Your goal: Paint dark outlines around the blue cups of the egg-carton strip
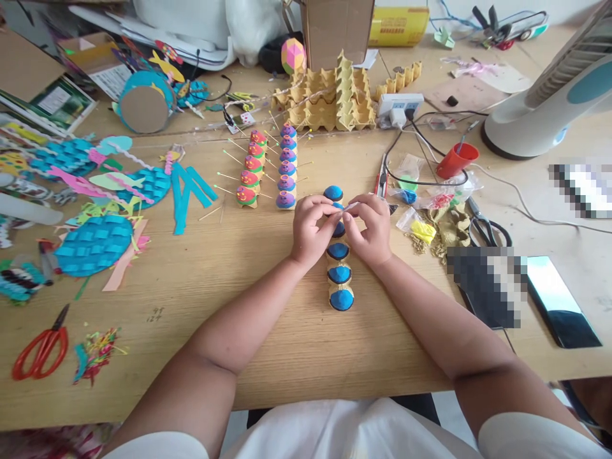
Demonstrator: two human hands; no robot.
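Note:
My left hand (313, 231) and my right hand (371, 228) meet fingertip to fingertip over a row of egg-carton cups (340, 274) topped with blue domes. Between the pinched fingertips is a small pale piece, too tiny to make out. The row runs toward me, its upper cups partly hidden by my fingers. To the left stand a finished-looking row with purple tops (287, 168) and another with red and orange tops (251, 178), both with thin sticks poking out sideways.
Egg cartons (329, 99) and a power strip (400, 102) lie behind. At right are a red cup (458, 160), black scissors (490, 231), clay bags, and a phone (561, 299). Orange-handled scissors (43, 350) and blue woven paper pieces (95, 245) lie at left.

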